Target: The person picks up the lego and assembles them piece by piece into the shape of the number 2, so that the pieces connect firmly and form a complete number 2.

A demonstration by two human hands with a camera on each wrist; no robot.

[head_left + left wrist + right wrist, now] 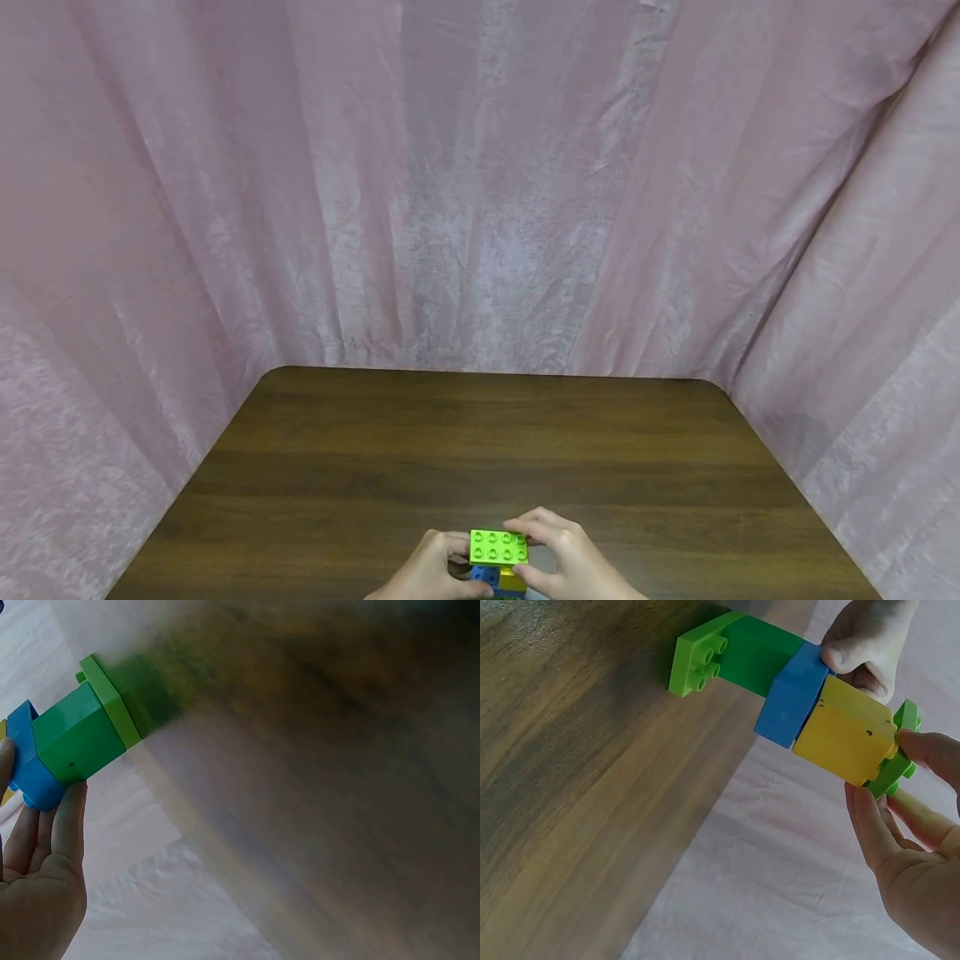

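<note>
A toy-brick stack stands near the table's front edge. In the right wrist view it runs from a light green base plate [694, 664] through a dark green brick [761, 654] and a blue brick [795, 694] to a yellow brick [847, 729]. My right hand [566, 557] pinches a lime green studded plate [498, 547] between thumb and fingers at the yellow brick's studded end. Whether that plate is fully seated, I cannot tell. My left hand [433, 569] grips the stack about the blue brick, thumb on one side and fingers on the other.
The brown wooden table [465, 450] has rounded far corners. Pink curtains [480, 208] hang behind it and along both sides. Under the stack in the head view, a small pale patch [535, 594] shows by the right hand.
</note>
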